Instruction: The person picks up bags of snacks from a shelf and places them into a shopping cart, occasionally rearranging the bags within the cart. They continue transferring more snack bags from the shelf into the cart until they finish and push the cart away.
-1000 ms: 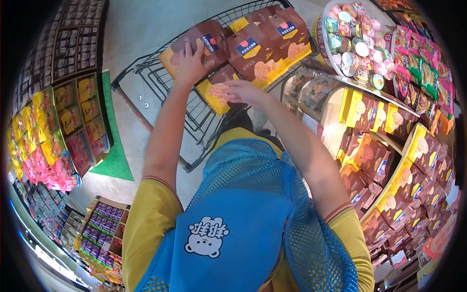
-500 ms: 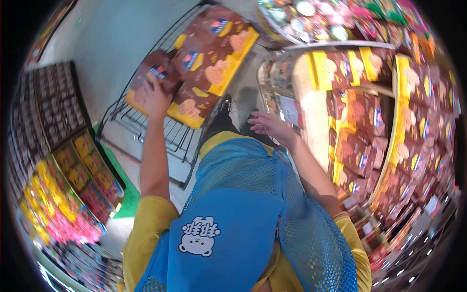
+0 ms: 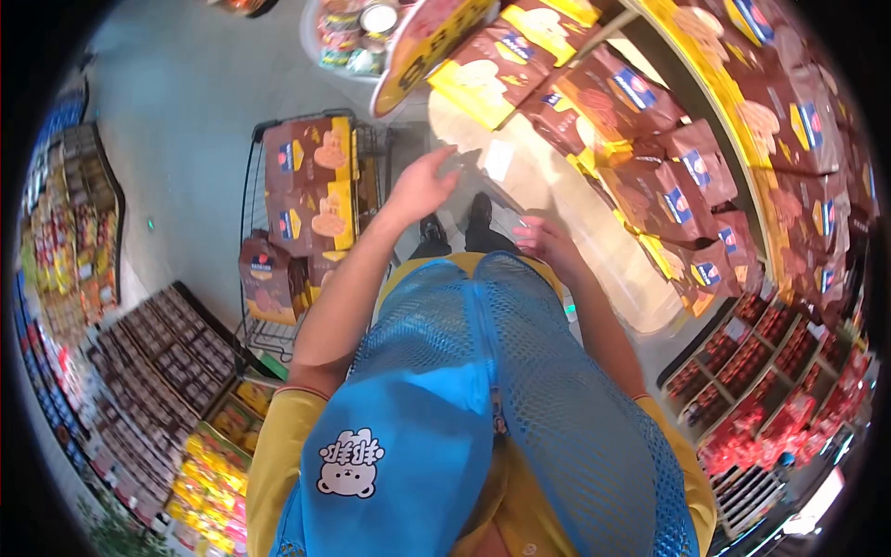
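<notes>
My left hand [image 3: 425, 188] is in the air between the wire cart and the display table, fingers loosely apart with nothing in them. My right hand [image 3: 548, 243] hangs by the near edge of the display table [image 3: 594, 246], fingers slightly bent and apart, holding nothing I can see. To the left, the black wire cart [image 3: 249, 176] carries several brown and yellow snack bags [image 3: 302, 153] in a row. One more brown bag [image 3: 267, 278] stands beside the row at the cart's near left. Neither hand touches a bag.
More brown bags [image 3: 640, 190] lean on the display table, with a packed tier [image 3: 770, 121] behind. A yellow and red price sign [image 3: 432, 46] juts out at the top beside a tub of small goods [image 3: 353, 37]. Shelves of boxes [image 3: 167, 343] stand left, red goods [image 3: 780, 427] right.
My left hand has let go of the brown bag in the cart and moved right toward the display table. My view has turned, so the cart now lies further left. The right hand stays low.
</notes>
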Tool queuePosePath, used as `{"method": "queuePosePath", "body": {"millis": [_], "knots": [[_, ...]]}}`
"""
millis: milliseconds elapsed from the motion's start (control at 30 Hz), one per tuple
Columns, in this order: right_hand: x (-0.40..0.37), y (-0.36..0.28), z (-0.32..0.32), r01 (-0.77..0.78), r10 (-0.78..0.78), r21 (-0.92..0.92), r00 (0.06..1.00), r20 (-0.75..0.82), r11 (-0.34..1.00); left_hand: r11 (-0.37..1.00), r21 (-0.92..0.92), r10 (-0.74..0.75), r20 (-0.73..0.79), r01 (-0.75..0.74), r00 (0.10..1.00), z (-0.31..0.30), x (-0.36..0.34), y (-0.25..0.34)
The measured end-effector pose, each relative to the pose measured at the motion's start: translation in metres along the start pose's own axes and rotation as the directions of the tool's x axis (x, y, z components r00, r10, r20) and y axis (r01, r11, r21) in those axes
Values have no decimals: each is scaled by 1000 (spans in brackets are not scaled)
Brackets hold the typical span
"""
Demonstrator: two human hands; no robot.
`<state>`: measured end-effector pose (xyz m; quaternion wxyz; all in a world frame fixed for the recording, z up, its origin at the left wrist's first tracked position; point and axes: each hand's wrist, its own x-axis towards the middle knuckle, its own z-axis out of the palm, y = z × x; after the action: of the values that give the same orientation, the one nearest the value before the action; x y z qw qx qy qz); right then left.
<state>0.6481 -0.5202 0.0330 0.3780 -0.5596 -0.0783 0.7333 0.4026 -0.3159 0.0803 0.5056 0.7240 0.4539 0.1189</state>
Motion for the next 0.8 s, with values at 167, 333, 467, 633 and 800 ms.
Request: {"method": "queuePosePath", "body": {"millis": [167, 333, 467, 633, 800], "knots": [[1, -25, -30, 395, -410, -121, 899, -151, 911, 992, -35, 125, 160, -121, 979, 63, 92, 46], [12, -72, -28, 693, -734, -248, 610, -299, 677, 995, -87, 60, 113, -50, 992, 92, 162, 116], [41, -107, -33, 711, -613, 30, 626, -482, 703, 987, -146, 63, -23, -65, 998, 127, 225, 99], [60, -138, -44, 719, -507, 201, 633, -585, 665, 883, -397, -201, 166, 252, 966, 122, 227, 155], [89, -138, -52, 700, -421, 132, 557, -716, 702, 923, -311, -195, 136, 229, 971, 139, 265, 114]]}}
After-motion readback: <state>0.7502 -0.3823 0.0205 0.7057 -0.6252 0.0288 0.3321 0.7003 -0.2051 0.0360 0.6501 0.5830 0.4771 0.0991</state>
